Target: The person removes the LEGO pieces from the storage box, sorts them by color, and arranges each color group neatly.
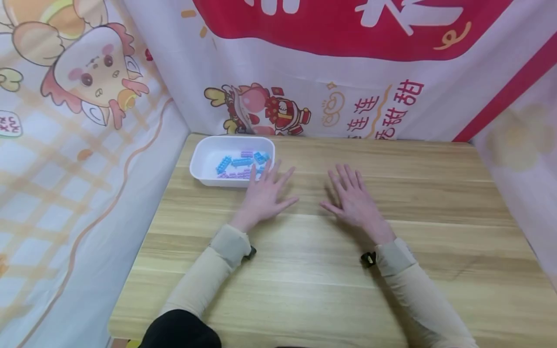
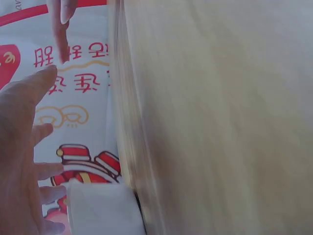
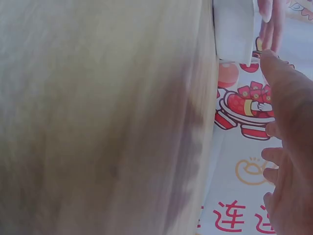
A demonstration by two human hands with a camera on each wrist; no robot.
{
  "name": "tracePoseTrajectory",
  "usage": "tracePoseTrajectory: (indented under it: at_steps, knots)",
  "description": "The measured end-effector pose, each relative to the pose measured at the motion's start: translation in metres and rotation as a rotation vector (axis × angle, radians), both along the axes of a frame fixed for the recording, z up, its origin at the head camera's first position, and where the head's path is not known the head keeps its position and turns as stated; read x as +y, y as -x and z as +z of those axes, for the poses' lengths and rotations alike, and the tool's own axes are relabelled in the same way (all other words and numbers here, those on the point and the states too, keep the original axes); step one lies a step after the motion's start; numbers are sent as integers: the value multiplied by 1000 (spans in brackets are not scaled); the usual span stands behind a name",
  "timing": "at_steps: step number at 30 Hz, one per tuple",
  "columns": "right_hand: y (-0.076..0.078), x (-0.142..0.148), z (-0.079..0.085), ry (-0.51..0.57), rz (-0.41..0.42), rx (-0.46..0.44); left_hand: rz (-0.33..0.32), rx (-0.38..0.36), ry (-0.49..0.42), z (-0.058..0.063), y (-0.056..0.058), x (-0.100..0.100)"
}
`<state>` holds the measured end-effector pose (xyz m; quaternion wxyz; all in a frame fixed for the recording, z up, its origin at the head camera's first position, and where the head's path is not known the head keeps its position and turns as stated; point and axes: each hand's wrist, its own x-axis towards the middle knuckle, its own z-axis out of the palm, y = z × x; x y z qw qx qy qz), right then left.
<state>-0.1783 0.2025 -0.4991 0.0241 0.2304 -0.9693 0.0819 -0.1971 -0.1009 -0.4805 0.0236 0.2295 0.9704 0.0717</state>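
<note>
My left hand (image 1: 263, 198) is held with fingers spread over the table, its fingertips overlapping the near right corner of a white plastic tub (image 1: 201, 176) in the head view. Blue toy bricks (image 1: 241, 162) and purple toy bricks (image 1: 237, 175) lie inside the tub; the fingers hide some of them. To the right, my right hand (image 1: 354, 200) is also spread, palm down, above the bare wood. Neither hand holds anything. In the left wrist view the left hand (image 2: 22, 142) hangs above the table level, and the right wrist view shows the right hand (image 3: 296, 142) likewise.
The wooden table (image 1: 304, 285) reaches back to a printed cloth (image 1: 278, 58) with red shapes and cartoon figures. Another patterned cloth (image 1: 87, 183) hangs along the left side. Dark bands (image 1: 368, 259) sit at both wrists.
</note>
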Motion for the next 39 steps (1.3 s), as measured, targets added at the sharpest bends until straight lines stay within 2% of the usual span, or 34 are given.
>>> tracePoseTrajectory:
  at_steps: [6, 12, 15, 23, 30, 39]
  knots:
    - [1, -6, -6, -21, 6, -13, 48, 10, -66, -5, -3, -28]
    - [4, -18, -9, 9, 14, -54, 193, 36, -121, -9, 1, -78]
    - [5, -24, -11, 28, 2, -74, 251, 24, -142, -8, 2, -103]
    - [14, -51, -13, 71, 27, -92, 358, 2, -146, -12, 5, -156]
    - [24, -84, -7, 40, 39, -127, 440, -1, -162, -12, 15, -181]
    - [38, -134, 1, 89, -48, -114, 449, -28, -154, -13, 25, -192]
